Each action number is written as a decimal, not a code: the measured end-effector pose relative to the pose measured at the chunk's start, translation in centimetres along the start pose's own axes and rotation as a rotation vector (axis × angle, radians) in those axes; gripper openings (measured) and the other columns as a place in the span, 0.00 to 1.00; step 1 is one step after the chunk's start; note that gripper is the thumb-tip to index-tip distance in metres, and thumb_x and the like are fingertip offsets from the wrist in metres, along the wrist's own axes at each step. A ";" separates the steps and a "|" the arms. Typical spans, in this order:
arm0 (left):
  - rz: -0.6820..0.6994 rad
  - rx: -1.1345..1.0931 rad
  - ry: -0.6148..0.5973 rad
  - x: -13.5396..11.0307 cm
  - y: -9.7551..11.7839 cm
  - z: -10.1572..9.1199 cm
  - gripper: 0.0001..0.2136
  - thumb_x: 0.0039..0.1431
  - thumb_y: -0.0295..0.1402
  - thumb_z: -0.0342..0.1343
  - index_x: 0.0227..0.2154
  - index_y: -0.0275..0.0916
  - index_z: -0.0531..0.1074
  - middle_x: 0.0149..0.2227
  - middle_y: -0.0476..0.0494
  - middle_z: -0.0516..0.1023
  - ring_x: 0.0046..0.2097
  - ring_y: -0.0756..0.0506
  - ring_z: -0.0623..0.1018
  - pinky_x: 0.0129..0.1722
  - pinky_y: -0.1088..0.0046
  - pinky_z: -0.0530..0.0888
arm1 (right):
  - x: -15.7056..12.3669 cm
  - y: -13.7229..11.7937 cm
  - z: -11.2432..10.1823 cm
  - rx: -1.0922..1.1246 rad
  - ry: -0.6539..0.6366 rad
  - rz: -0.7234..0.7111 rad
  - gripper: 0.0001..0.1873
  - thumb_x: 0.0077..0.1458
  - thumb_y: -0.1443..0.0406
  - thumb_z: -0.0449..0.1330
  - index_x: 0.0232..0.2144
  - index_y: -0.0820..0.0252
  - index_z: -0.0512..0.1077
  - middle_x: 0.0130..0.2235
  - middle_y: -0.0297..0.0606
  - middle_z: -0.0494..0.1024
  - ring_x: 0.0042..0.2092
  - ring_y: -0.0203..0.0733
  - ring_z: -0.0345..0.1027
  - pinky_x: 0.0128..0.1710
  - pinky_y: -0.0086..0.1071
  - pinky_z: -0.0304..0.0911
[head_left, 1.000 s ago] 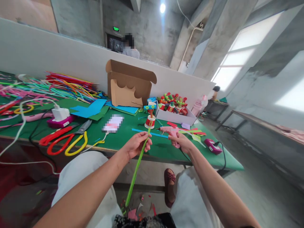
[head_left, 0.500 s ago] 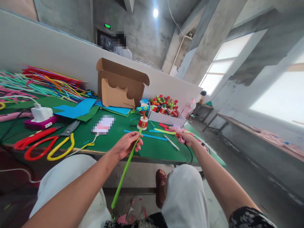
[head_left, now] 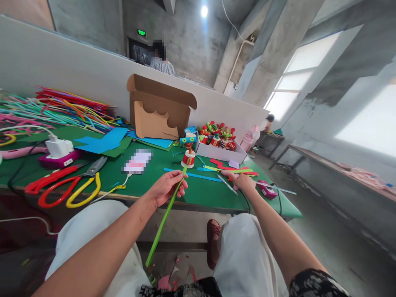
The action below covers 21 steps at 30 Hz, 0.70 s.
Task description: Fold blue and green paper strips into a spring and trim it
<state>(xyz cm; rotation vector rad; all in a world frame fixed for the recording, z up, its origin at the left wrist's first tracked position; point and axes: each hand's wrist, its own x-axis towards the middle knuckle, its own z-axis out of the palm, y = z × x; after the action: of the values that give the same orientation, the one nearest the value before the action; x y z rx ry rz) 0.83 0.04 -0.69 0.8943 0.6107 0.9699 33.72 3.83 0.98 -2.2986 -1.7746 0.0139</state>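
My left hand (head_left: 168, 187) is closed, pinching one end of a long green paper strip (head_left: 162, 231) that hangs down past the table edge between my knees. Just beyond it stands a small paper-cup figure (head_left: 188, 159) with a red band, a springy neck and a blue head with round eyes. My right hand (head_left: 243, 183) reaches over the table's right part with fingers stretched out and apart. Its fingertips are at loose red paper strips (head_left: 235, 168) and a yellow-green strip (head_left: 243, 171). A white pen (head_left: 227, 184) lies beside its thumb, and blue strips (head_left: 201, 176) lie between the hands.
A white box (head_left: 222, 152) of finished-looking figures stands behind. Large scissors (head_left: 82, 181), a phone (head_left: 137, 161) and a purple power socket (head_left: 58, 158) lie left. Another purple socket (head_left: 266, 189) sits right. A cardboard box (head_left: 161, 111) and pipe cleaners (head_left: 62, 109) line the back.
My right hand has let go of a pink tool with a cord and now has its fingers at the paper strips. My left hand keeps its pinch on the green strip.
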 end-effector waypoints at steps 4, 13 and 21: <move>0.053 0.002 0.094 0.2 0.8 -0.7 0.04 0.56 0.31 0.57 0.30 0.35 0.70 0.20 0.48 0.75 0.18 0.52 0.71 0.16 0.80 0.65 | -0.6 -5.6 0.3 -0.043 0.060 -0.132 0.19 0.60 0.57 0.53 0.26 0.63 0.74 0.31 0.51 0.77 0.36 0.48 0.69 0.33 0.34 0.56; 0.138 0.012 0.251 0.0 2.7 -2.7 0.04 0.56 0.30 0.56 0.31 0.34 0.70 0.20 0.49 0.74 0.17 0.53 0.70 0.16 0.80 0.65 | 0.6 -20.7 7.2 0.263 -0.256 -0.532 0.07 0.44 0.72 0.67 0.27 0.61 0.73 0.30 0.35 0.74 0.34 0.38 0.66 0.34 0.28 0.57; 0.189 0.013 0.264 -0.4 4.0 -3.3 0.06 0.55 0.33 0.58 0.30 0.35 0.70 0.20 0.50 0.74 0.18 0.53 0.71 0.17 0.80 0.65 | -2.6 -19.4 5.2 0.447 -0.330 -0.478 0.13 0.46 0.68 0.64 0.19 0.60 0.63 0.21 0.29 0.67 0.28 0.34 0.62 0.30 0.28 0.57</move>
<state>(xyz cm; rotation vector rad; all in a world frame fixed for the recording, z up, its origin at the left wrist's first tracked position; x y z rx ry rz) -3.67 1.96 1.12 0.8521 0.7662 1.2688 13.82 6.88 -0.67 -1.5921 -2.1647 0.6652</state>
